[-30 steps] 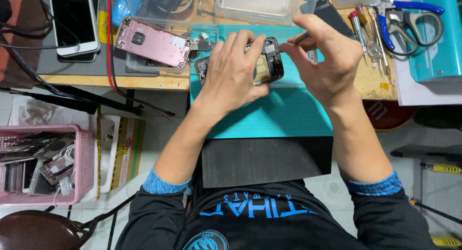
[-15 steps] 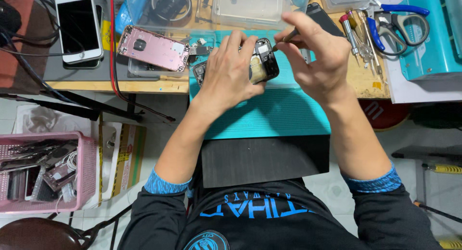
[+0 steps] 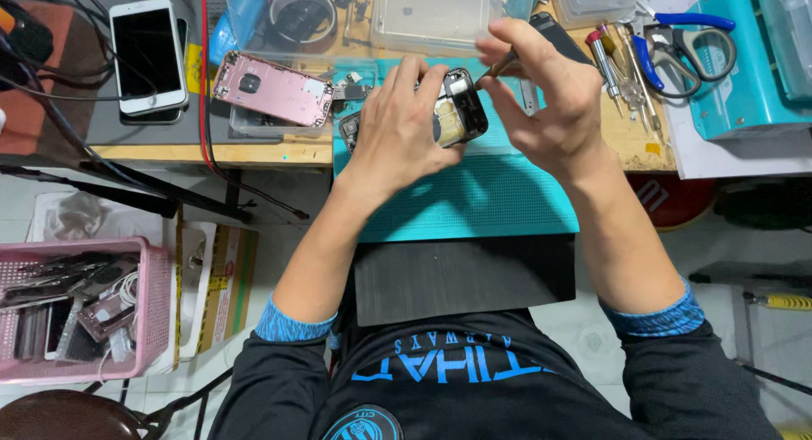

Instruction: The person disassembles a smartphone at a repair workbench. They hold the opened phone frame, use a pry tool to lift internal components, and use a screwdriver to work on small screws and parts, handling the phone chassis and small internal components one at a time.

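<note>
Phone frame (image 3: 457, 110) tilted, long axis up-left.

Work mat (image 3: 474, 199) on surface (image 3: 211, 151), landmark. Opened phone body (image 3: 457, 110) above mat's far part, left hand (image 3: 402, 135) around it, right hand (image 3: 550, 101) just right. Phone back shell (image 3: 272, 89) left of mat; whole phone (image 3: 148, 55) further left. Scissors (image 3: 685, 46) right of mat. Basket (image 3: 76, 309) on floor, left and nearer than mat.
</note>
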`<state>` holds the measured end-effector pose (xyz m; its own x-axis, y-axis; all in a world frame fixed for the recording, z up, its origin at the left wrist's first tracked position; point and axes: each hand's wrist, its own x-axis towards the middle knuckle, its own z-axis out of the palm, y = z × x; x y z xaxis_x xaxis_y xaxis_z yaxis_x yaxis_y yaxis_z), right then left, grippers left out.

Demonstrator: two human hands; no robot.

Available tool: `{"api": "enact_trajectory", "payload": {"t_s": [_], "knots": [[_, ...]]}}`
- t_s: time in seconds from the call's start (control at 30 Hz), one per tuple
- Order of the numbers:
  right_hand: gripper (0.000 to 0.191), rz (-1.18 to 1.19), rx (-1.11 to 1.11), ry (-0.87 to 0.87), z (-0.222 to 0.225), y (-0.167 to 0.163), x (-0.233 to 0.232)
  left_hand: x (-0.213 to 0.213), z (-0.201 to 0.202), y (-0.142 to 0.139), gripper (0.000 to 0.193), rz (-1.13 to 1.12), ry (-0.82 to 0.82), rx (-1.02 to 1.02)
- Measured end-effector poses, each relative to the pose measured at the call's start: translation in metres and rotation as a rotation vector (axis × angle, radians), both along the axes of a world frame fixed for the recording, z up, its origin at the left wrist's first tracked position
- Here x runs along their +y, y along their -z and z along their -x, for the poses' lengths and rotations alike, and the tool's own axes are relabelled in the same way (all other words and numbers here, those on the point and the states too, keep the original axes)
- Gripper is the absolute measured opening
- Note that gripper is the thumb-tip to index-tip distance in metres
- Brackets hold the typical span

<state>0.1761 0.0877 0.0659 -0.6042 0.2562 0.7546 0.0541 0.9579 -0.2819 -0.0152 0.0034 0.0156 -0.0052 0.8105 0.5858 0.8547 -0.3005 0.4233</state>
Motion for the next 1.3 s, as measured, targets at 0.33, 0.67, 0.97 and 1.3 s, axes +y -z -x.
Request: {"api": "enact_trajectory", "payload": {"t_s": [0.33,0.67,0.97,1.3], "knots": [[0.049,0.06,-0.005,-0.052,0.005,-0.007,-0.006,-0.003,0.0,-0.004,0.083,0.001,0.013,-0.028],[0.05,0.094,-0.063,-0.066,-0.003,-0.011,-0.005,-0.006,-0.001,-0.007,0.087,0.015,0.04,-0.076],[0.049,0.157,-0.029,-0.08,0.0,0.005,0.002,-0.005,0.002,-0.002,0.078,0.048,0.021,-0.115],[0.057,0.165,-0.045,-0.016,0.002,0.019,-0.003,-0.005,0.006,0.004,0.08,0.068,-0.042,-0.032]]}}
